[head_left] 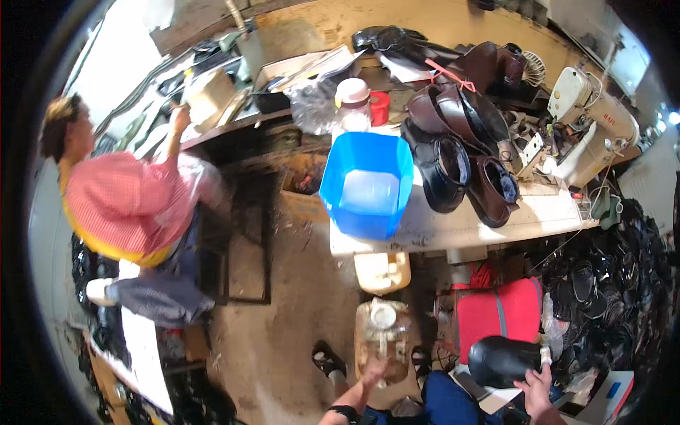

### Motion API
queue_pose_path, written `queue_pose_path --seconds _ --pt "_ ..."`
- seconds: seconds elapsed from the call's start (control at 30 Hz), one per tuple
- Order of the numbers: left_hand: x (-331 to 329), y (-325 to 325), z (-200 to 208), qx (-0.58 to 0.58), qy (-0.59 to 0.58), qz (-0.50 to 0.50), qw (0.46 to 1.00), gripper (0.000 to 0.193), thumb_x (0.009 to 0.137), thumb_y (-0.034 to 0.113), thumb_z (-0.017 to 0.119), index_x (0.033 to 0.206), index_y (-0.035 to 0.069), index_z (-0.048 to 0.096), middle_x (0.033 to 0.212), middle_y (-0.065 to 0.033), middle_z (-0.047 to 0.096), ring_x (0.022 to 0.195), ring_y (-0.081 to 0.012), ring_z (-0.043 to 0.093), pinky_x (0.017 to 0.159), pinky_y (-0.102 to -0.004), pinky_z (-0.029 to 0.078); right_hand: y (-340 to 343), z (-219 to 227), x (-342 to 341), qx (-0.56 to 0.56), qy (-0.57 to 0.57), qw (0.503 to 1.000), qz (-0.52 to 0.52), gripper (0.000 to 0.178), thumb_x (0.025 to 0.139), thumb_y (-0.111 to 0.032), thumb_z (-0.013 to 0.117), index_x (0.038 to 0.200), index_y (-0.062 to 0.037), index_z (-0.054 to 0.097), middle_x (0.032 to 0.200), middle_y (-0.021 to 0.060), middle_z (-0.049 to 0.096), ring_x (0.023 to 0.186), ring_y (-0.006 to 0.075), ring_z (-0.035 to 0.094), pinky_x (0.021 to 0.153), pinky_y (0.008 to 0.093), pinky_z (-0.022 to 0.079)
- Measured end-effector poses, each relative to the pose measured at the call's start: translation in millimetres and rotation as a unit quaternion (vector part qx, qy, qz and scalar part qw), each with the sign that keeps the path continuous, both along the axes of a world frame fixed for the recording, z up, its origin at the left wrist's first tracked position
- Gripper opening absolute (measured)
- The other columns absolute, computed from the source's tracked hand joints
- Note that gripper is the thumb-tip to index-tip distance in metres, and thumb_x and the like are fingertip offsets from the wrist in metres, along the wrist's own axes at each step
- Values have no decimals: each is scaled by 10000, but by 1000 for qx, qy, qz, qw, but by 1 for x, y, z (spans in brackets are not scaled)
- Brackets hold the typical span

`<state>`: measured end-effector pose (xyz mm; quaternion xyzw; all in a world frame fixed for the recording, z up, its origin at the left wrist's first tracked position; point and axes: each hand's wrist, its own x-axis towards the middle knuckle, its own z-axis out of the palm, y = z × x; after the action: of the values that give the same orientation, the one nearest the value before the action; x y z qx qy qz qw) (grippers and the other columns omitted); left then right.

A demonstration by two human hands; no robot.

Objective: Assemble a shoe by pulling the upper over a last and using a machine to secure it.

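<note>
- Gripping a black bottle (499, 363) at its white-topped end: right hand (536, 388), thumb and fingers pressed around the neck.
- Bottle lies roughly sideways, white end toward the right, in front of a red seat (474, 319) with a grey stripe.
- Left hand (375, 370), black band on its wrist, at the near part of a clear jug (388, 338) — cannot tell whether the fingers close fully on it.
- Jug sits between the person's two sandalled feet, white cap facing up; brownish tint on its walls.
- Beyond the jug: a cream canister (382, 275), near the white table (425, 234).
- On the table: blue bin (386, 221), black shoe (443, 180), brown shoe (490, 195), sewing machine (598, 117) at the right.
- Far left — another person (120, 202) in a red checked top, arm stretched toward a cluttered bench.
</note>
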<state>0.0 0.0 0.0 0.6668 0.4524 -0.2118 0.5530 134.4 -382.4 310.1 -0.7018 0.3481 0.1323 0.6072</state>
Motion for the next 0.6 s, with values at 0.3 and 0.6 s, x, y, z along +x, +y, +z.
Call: queue_pose_path --seconds 0.3,0.6 --pt "-2 23 -130 -236 -82 202 947 284 881 116 656 1124 -31 650 865 -86 688 735 -186 622 636 -379 474 -10 11 -101 11 -52 998 29 799 883 -136 657 1543 -195 211 1282 147 542 930 295 672 703 450 624" --pt "36 60 -93 -166 88 150 971 274 972 149 528 1168 1 650 923 -129 698 793 -255 679 677 -366 525 20 -48 -26 -35 -6 978 -204 717 906 44 581 1531 -130 274 1085 111 541 857 252 633 630 434 644"
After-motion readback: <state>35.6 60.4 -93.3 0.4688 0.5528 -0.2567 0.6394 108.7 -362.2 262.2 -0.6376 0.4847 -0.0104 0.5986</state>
